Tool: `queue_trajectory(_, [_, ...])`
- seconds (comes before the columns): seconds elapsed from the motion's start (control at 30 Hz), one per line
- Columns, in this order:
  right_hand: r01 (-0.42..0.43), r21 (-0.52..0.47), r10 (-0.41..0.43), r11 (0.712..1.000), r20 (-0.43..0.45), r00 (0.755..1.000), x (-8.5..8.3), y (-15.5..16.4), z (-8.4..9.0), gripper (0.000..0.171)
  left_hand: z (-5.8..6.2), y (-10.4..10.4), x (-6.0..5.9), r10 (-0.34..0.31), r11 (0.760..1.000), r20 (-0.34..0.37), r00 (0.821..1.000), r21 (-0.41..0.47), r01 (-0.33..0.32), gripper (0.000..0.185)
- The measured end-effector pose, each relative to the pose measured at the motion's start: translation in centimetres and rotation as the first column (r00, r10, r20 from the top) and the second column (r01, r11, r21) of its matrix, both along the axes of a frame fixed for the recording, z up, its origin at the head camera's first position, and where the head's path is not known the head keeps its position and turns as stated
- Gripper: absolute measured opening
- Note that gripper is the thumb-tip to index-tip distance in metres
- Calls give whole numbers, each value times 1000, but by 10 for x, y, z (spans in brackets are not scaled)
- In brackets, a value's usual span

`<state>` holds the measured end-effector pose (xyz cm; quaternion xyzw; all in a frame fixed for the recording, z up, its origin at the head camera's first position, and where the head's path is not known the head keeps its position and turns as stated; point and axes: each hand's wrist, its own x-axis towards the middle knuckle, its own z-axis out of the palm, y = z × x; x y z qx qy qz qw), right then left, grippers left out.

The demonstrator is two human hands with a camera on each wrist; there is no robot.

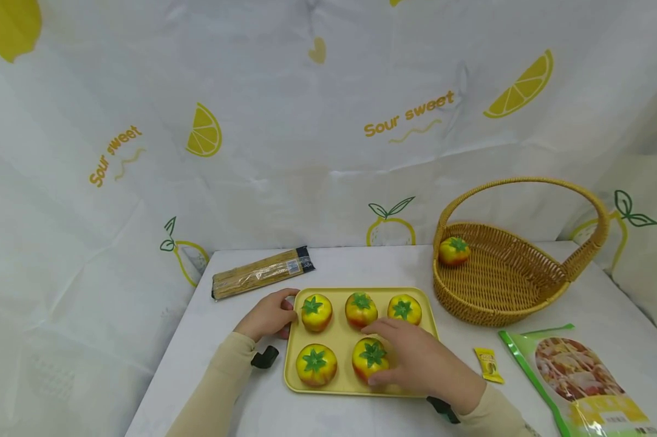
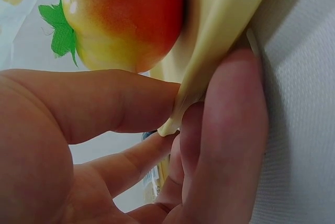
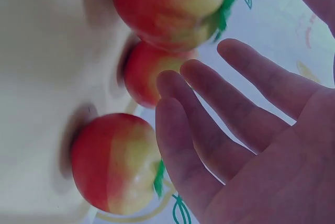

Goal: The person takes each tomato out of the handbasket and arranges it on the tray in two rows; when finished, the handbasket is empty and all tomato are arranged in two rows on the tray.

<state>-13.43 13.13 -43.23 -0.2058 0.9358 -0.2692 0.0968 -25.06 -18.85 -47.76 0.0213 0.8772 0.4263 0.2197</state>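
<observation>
On the table lies a pale yellow tray (image 1: 341,388) bearing several yellow-and-red toy fruits with green star-shaped leaf tops, three in the far row. My left hand (image 1: 268,314) grips the tray's left rim, thumb on top and fingers underneath, as the left wrist view shows; a fruit (image 2: 125,20) sits just inside that edge. Over the tray's near right part reaches my right hand (image 1: 416,358), thumb and fingers spread on either side of the near-row fruit (image 1: 370,358). Its fingers look fairly straight in the right wrist view, beside that fruit (image 3: 167,4).
A wicker basket (image 1: 487,291) with a tall handle stands at the back right, one similar fruit (image 1: 454,250) inside. A small yellow packet (image 1: 489,364) and a green-edged food bag (image 1: 580,382) lie at right. Wrapped wooden sticks (image 1: 260,273) lie at back left.
</observation>
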Motion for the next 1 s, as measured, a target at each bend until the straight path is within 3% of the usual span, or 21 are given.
queue_trajectory(0.23, [74,-33,-76,997,-86,993,-1,21,14,70,1,1,-2,-4,1000,2,1000,6,4,61])
queue_trajectory(0.43, [124,-35,-128,992,-140,982,-15,55,33,60,-1,-1,-2,-3,1000,11,1000,3,3,60])
queue_trajectory(0.7, [223,10,-217,975,-189,958,-49,119,51,59,3,-1,5,-7,1000,-8,1000,5,7,59])
queue_trajectory(1.0, [292,56,-287,955,-87,954,-95,169,52,77,-1,-2,0,6,1000,8,1000,-1,-6,60])
